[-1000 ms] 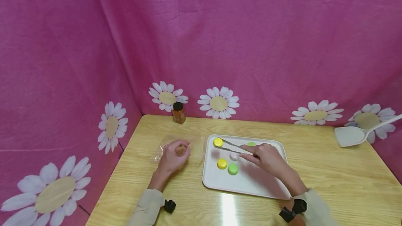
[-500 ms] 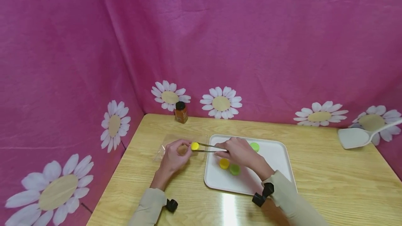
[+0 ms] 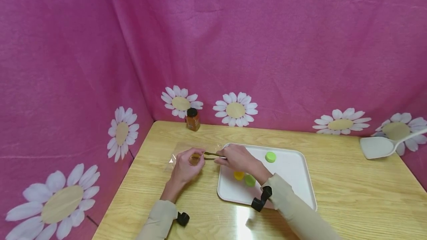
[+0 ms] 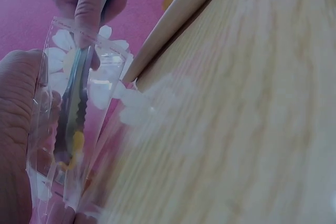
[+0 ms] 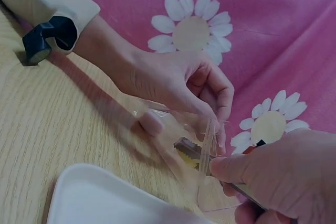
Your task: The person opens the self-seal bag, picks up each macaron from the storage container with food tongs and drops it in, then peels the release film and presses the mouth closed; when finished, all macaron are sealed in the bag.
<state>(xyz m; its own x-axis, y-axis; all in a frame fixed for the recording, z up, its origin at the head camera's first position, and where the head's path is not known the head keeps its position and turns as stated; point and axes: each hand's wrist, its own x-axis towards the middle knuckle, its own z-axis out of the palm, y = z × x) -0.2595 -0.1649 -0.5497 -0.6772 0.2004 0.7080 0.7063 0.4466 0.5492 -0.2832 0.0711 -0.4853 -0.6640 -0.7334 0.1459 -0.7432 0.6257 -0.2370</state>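
My left hand (image 3: 186,166) pinches the edge of a clear plastic bag (image 5: 205,182) and holds its mouth apart, thumb and fingers curled. From the right, my right hand (image 3: 238,158) grips metal tongs (image 4: 73,103), whose serrated tips reach inside the bag. Between those tips a yellow macaron (image 4: 77,142) shows through the plastic; in the head view it is mostly hidden by the left hand. On the white tray (image 3: 293,184) below the right forearm lie another yellow macaron (image 3: 238,175), a green macaron (image 3: 250,180) and a second green one farther back.
A jar (image 3: 192,121) with a black lid and orange-brown contents stands at the back left edge of the wooden table (image 3: 347,180). At the far right lies a white turner (image 3: 377,147). Pink flowered cloth (image 3: 283,47) hangs behind and to the left.
My right hand has carried the yellow macaron in the tongs leftward from the tray into the bag, now covering the lavender macaron from view. My left hand has stayed almost still.
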